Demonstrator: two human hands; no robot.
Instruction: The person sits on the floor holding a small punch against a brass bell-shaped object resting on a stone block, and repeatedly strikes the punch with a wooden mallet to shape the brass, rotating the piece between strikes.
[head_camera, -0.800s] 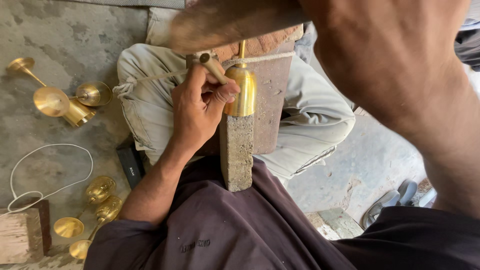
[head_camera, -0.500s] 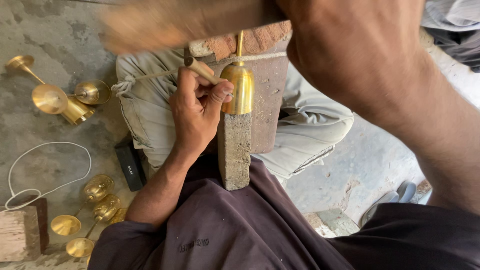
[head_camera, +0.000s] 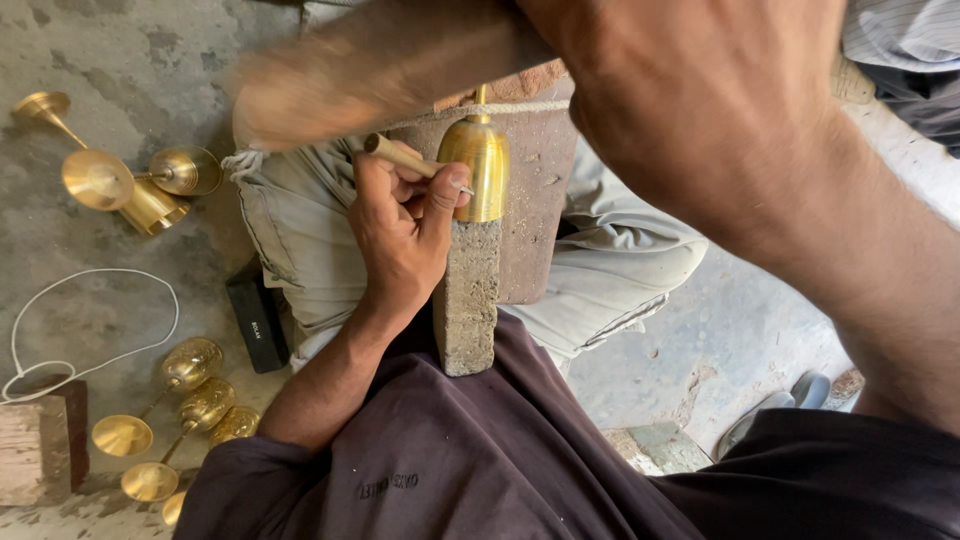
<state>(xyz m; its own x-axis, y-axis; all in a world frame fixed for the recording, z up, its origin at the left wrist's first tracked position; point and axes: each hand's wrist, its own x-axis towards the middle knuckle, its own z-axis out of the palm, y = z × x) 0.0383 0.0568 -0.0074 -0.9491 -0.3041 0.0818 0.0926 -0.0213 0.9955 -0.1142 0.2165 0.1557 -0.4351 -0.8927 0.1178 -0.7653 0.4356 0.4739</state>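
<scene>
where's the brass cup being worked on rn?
Head view, upper centre: the brass cup sits on the end of a stone block between the person's legs, with the left hand holding a punch tool against its left side.

One small black box (head_camera: 256, 318) — rectangular, with a pale label — on the floor just beside the trouser leg (head_camera: 300, 240).

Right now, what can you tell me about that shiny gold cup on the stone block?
The cup looks like polished brass, bell-shaped, smooth and bright. It lies at the top end of a rough grey block, with a thin stem rising from it toward the top of the picture. The left hand steadies it, thumb against its side, and holds a slim tool with its tip on the metal. The right hand is raised with a blurred wooden piece above it.
</scene>
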